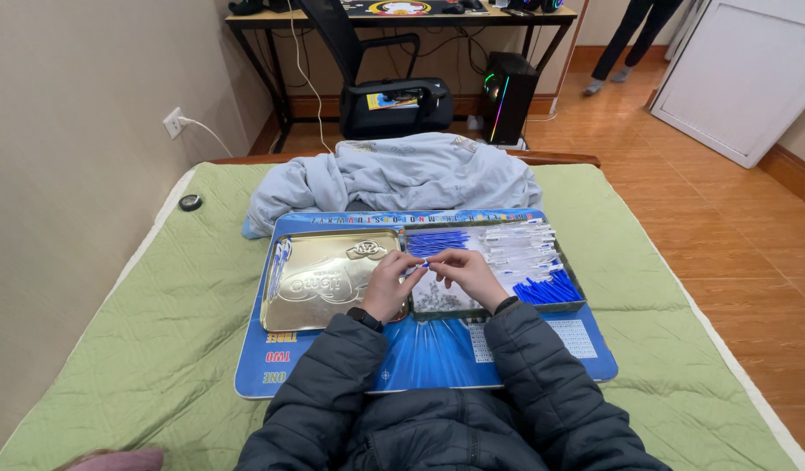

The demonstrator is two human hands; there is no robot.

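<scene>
My left hand (387, 283) and my right hand (469, 275) meet over the middle of a blue mat (437, 353), fingertips together on a small blue and white pen part (422, 265). Just beyond them lies an open tin tray (577, 301) with several blue pen pieces (546, 290), clear pen barrels (520, 244) and more blue parts (435, 242). A gold metal tin lid (319, 279) lies under my left hand. Both arms wear dark padded sleeves.
The mat lies on a green quilted bed (158, 340). A pale blue blanket (393, 179) is bunched behind the trays. A small round black object (190, 202) lies far left. Beyond the bed stand an office chair (376, 96), a desk, a computer tower (507, 96), and a person's legs (625, 44).
</scene>
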